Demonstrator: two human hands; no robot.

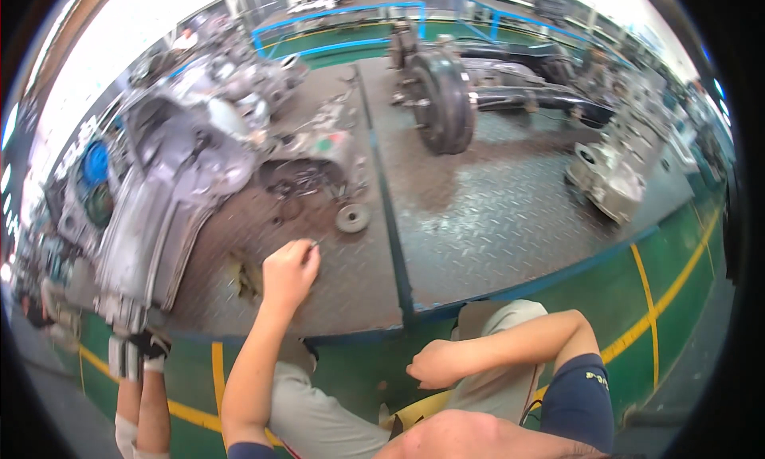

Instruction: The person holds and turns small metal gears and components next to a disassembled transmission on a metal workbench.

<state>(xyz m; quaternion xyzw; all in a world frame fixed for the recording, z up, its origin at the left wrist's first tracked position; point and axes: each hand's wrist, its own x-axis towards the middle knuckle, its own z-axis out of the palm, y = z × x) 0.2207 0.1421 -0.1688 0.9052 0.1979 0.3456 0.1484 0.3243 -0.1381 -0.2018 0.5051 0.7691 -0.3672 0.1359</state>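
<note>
Our left hand (288, 272) is pinching a small metal pin (314, 242) over the steel platform (478, 220), the round disc (352, 217) lying just up-right, while our right hand (434, 365) is resting clenched, farther back.

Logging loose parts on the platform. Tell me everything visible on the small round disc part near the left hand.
The round disc part is small, grey and metallic-looking, with a raised rim and a lighter centre hub or hole; finer detail is too small to tell. It lies flat on the checker-plate platform, beside the dividing seam, just below a scatter of small dark parts. Nothing touches it. The left hand, pinching something thin, sits nearer the platform edge, apart from it.
</note>
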